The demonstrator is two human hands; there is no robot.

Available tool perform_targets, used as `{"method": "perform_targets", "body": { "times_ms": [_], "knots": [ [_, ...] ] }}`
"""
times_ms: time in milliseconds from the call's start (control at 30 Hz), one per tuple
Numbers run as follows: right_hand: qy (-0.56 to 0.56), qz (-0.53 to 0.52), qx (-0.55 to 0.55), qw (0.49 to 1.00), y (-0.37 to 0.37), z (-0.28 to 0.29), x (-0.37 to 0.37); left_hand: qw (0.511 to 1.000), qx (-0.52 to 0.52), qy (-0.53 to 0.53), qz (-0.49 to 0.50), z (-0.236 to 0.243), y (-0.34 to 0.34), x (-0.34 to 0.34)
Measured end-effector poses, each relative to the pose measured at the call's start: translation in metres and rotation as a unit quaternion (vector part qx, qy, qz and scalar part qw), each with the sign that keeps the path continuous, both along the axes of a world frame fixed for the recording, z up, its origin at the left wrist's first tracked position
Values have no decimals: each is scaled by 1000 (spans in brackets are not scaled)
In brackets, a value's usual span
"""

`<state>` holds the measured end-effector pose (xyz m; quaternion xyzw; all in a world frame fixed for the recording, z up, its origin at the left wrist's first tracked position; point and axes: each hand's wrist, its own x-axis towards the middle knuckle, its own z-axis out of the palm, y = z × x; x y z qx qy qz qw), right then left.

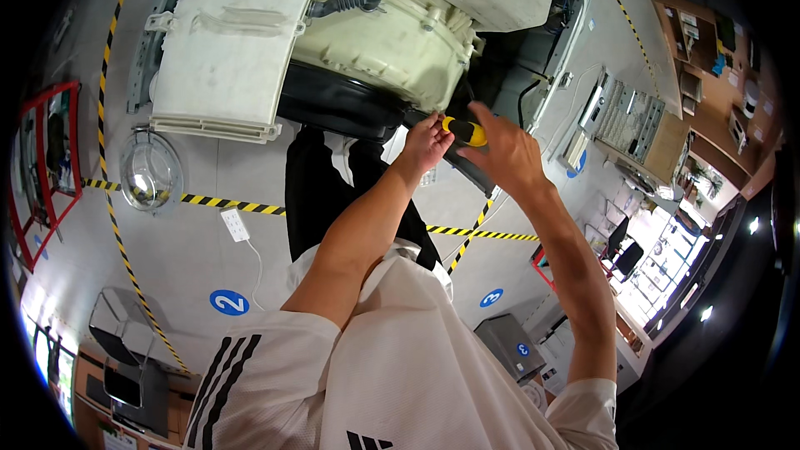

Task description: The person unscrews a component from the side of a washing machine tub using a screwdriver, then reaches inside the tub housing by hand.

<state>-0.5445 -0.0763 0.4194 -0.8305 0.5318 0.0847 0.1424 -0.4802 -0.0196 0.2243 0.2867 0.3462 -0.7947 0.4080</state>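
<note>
Grey metal walls the opened machine [542,54], the largest thing here, with a cream tub [375,54] inside; the tub's own contents are out of sight. A white panel [229,46] spans the area left of the tub. Well left of the tub, a red rack [55,223] carries things too blurred to name; behind the wearer, to the tub's right, sits a grey box [506,340], contents unclear. A round glass door [152,171] lies on the floor, left of the tub.

At the tub's near lower edge, the right hand [508,154] has its fingers closed around a yellow-and-black screwdriver [464,131]. The left hand [427,143] has bent fingers just beside the handle; whether they pinch anything, I cannot tell. The step looks like close tool work, its tip hidden; the next move seems to call for steady alignment.
</note>
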Motion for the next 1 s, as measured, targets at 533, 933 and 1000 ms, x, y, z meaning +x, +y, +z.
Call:
{"method": "perform_targets", "body": {
  "times_ms": [533, 933, 1000],
  "knots": [
    [194, -77, 85, 974, 0, 1, 13, 999, 41, 12, 20, -3, -4, -3],
    [174, -92, 110, 974, 1, 9, 25, 999, 25, 27, 33, -20, -2, -4],
    [9, -8, 7, 1000, 5, 5, 14, 997, 71, 16, 14, -17, -3, -4]
  ]
}}
